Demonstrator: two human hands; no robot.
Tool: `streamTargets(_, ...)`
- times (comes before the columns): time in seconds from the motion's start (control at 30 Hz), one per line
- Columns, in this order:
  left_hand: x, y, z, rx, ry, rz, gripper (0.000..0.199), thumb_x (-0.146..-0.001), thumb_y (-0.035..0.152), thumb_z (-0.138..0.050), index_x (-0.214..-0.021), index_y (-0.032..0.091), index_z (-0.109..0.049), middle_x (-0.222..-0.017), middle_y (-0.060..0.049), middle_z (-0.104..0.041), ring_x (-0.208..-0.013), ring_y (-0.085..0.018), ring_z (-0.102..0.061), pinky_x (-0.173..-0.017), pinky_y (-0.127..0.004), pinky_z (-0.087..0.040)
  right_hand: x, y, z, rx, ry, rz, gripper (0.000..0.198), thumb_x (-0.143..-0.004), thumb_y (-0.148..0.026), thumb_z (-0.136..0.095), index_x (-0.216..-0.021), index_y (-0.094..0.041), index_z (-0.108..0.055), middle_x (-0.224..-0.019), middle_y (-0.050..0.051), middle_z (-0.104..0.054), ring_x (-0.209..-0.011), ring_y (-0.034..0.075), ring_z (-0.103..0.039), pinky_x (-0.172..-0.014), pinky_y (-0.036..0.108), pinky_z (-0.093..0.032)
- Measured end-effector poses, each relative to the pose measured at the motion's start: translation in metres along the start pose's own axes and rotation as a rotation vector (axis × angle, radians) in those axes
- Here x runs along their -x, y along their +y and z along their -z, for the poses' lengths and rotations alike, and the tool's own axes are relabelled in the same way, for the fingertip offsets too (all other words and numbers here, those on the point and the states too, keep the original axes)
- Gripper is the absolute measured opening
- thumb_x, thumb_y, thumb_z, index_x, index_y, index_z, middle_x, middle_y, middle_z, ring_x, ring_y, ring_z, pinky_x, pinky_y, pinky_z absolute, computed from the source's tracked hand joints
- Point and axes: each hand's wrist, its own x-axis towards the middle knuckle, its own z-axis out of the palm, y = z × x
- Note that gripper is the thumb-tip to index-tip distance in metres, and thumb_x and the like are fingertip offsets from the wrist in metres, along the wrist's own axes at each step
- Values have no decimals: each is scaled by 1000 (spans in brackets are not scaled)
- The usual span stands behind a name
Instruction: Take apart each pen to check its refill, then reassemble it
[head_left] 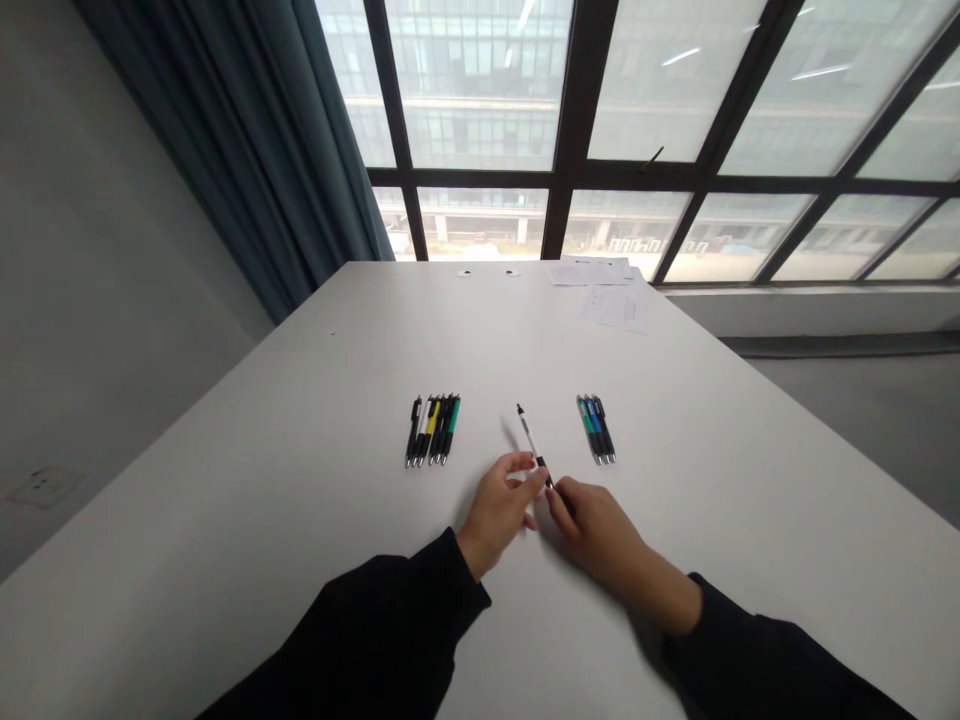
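Observation:
Above the middle of the table, a white pen (529,432) with a black grip and black clicker slants up and to the left. My left hand (499,505) pinches it by the grip between thumb and fingers. At its lower tip, my right hand (600,525) has its thumb and forefinger closed on the pen's end; the rest of its fingers are curled under. Beyond my left hand lies a row of several pens (433,430), black, white, yellow and green. A smaller group of pens (595,430), green, blue and black, lies beyond my right hand.
The white table (262,480) carries loose paper sheets (611,295) at its far right edge. Two small oval pieces (512,272) sit at the far edge. A blue curtain (300,150) hangs at the left, beside large dark-framed windows (487,90).

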Motion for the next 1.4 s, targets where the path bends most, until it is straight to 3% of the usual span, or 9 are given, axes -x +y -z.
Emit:
streamTargets(0.1, 1, 2, 5, 134, 14, 8, 48, -79, 41, -77, -112, 16, -54, -113, -10, -56, -83, -15, -64, -58, -27, -56, -13, 12, 9, 163, 17, -120, 34, -101, -29, -39, -78, -17, -61, -74, 12, -72, -65, 21, -65, -59, 30, -33)
streamTargets(0.2, 1, 0, 10, 187, -12, 26, 41, -80, 43, -76, -101, 15, -55, -105, -7, -57, -79, -13, -62, -63, -26, -54, -21, 24, 15, 306, 8, -212, 32, -101, -29, -39, -84, -15, -64, -79, 15, -73, -67, 22, -67, -58, 31, -32)
streamTargets(0.4, -1, -6, 13, 217, -51, 49, 49, -70, 53, -80, -89, 14, -56, -87, -4, -61, -71, -11, -59, -61, -24, -48, -20, 35, 18, 392, 16, -310, 32, -100, -33, -42, -84, -17, -64, -79, 13, -74, -70, 24, -70, -56, 31, -28)
streamTargets(1.1, -1, -6, 15, 200, -83, 52, 46, -68, 52, -80, -82, 14, -57, -78, -2, -63, -64, -9, -58, -59, -23, -43, -19, 45, 21, 369, 97, -375, 36, -99, -40, -44, -80, -19, -66, -74, 10, -73, -62, 20, -64, -54, 30, -23)
streamTargets(1.27, -2, -11, 15, 72, -121, -7, 40, -78, 52, -70, -82, 15, -55, -78, -2, -62, -62, -9, -56, -58, -23, -44, -19, 45, 21, 368, 99, -378, 37, -98, -41, -45, -77, -19, -65, -72, 10, -72, -60, 20, -62, -53, 29, -22)
streamTargets(1.4, -2, -11, 24, -302, -180, -145, 30, -89, 46, -57, -88, 17, -54, -70, 0, -60, -56, -11, -55, -55, -25, -43, -17, 46, 21, 352, 102, -338, 40, -97, -44, -45, -72, -19, -63, -69, 8, -71, -58, 18, -60, -53, 29, -21)
